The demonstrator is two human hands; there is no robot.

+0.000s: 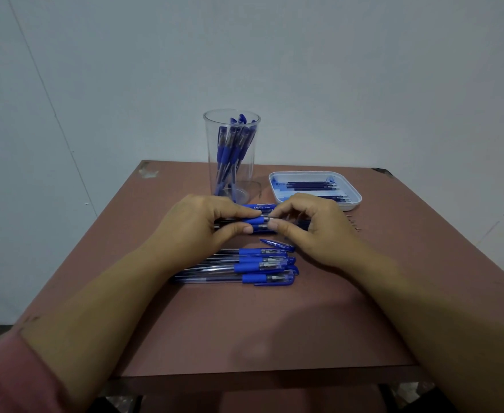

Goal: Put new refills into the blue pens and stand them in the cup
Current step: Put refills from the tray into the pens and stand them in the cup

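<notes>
While my left grip (pixel 209 225) curls round the rubber-sleeved barrel of a blue pen (pixel 255 221) and my right grip (pixel 307 225) pinches its tip end, just above the desk (pixel 244 329), I judge the joint is being twisted, so I should turn straight along the pen's axis and lose no small part. Behind stands the clear cup (pixel 252 186) holding several pens, the white tray (pixel 353 201) of refills (pixel 310 184) to its right; a row of pens (pixel 253 266) and a loose cap (pixel 276 244) lie near my wrists, easily scattered by a careless move.
</notes>
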